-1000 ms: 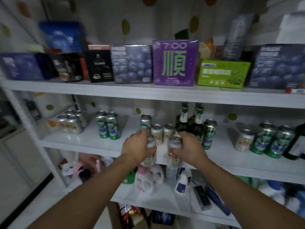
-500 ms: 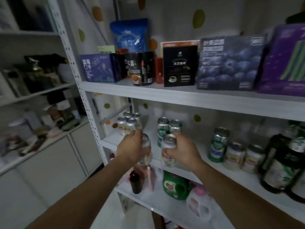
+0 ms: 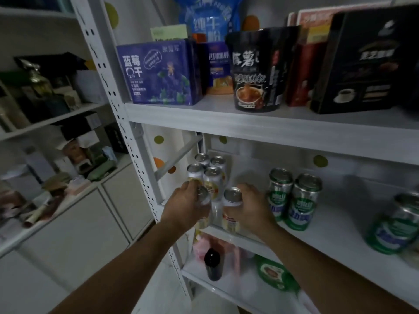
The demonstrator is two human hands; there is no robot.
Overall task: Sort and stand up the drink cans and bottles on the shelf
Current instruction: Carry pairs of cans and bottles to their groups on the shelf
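Head view: left hand (image 3: 184,206) and right hand (image 3: 252,208) grip two cans (image 3: 232,197) at shelf (image 3: 340,225) edge.

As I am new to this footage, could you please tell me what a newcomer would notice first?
The left hand grips a pale can and the right hand a second pale can at the front left of the middle shelf, in front of four matching upright cans. Two green cans stand to their right, and a black cup sits on the shelf above.
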